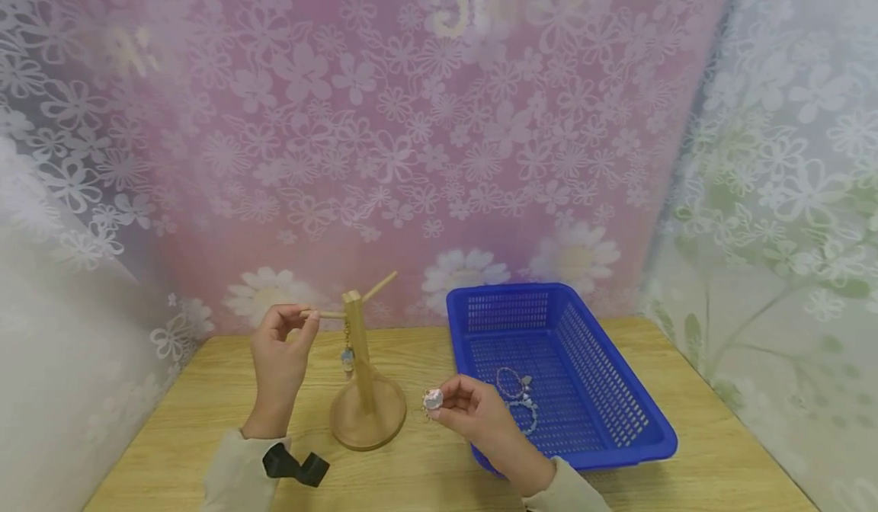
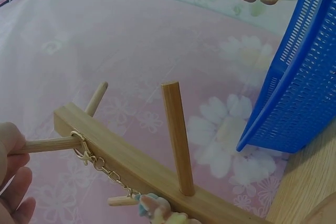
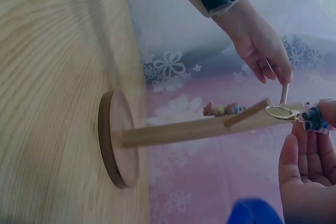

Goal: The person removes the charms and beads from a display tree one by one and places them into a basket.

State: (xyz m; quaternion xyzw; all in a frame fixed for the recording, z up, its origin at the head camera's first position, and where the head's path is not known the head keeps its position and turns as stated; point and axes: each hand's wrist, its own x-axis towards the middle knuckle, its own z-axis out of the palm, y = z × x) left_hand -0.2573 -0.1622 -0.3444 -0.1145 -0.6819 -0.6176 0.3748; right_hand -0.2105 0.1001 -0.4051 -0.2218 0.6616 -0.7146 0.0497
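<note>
My left hand (image 1: 281, 352) pinches the tip of an upper peg on a wooden stand (image 1: 360, 360) with a round base. From that peg (image 2: 50, 144) hangs a keychain (image 1: 347, 356) by its gold ring, its small pastel figure dangling beside the post. My right hand (image 1: 483, 420) holds a second keychain (image 3: 313, 119) by its small figure, between the stand and the basket. The gold ring (image 3: 281, 112) of this keychain sticks out past the fingertips. Most of the figure is covered by the fingers.
To the right, a blue plastic basket (image 1: 604, 360) stands on the wooden table (image 1: 425, 466). Inside it lie a pink bracelet (image 1: 500, 375) and a pale blue bracelet (image 1: 533, 418), both with charms. A floral curtain (image 1: 439, 154) hangs behind the table. More pegs jut from the post.
</note>
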